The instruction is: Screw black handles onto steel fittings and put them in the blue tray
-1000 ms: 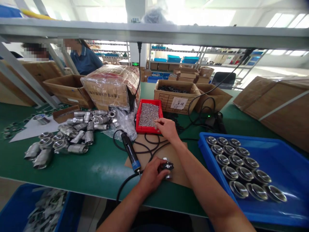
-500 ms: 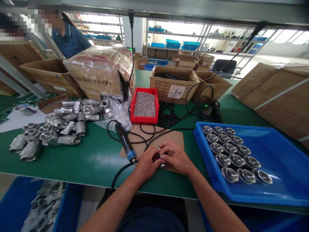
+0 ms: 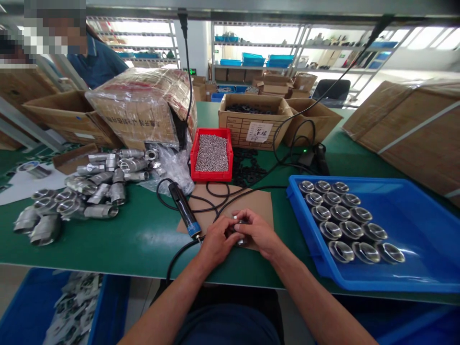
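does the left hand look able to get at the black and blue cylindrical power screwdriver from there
Probably yes: the screwdriver lies just left of the left hand, nothing visibly blocking the way, though that hand seems to be holding a small metal part.

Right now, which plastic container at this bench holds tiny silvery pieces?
Red rectangular plastic bin beyond the left hand; the blue plastic tray holds larger metal parts, the lower-left blue plastic bin whitish pieces.
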A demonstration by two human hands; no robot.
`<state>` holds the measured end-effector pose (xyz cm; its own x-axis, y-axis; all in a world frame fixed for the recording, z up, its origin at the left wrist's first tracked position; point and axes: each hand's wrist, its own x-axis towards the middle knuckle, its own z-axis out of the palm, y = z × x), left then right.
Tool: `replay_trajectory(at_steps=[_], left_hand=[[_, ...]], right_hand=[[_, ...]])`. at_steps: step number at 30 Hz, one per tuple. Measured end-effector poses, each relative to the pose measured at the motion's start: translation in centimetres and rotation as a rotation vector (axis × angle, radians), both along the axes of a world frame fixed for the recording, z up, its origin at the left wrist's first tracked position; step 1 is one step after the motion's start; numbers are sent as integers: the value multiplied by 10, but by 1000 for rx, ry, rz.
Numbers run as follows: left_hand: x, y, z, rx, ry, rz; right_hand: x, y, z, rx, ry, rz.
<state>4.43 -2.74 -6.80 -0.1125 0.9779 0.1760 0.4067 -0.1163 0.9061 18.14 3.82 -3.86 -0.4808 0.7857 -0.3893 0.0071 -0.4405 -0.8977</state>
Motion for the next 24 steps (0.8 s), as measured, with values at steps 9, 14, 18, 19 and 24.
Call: replay_trajectory(at_steps=[9, 14, 18, 19, 24], left_hand=[[-5, -3, 16, -38, 71, -83], [-6, -5, 27, -82, 164, -99], [-38, -8, 49, -90, 367, 69], [-50, -7, 54, -96, 441, 198], [-96, 3, 53, -378, 685, 612]], right_hand=[[18, 1, -10, 182, 79, 79], [33, 12, -24, 372, 80, 173], [33, 14, -31, 414, 49, 160], [33, 13, -31, 417, 39, 157], [31, 12, -26, 460, 3, 148]])
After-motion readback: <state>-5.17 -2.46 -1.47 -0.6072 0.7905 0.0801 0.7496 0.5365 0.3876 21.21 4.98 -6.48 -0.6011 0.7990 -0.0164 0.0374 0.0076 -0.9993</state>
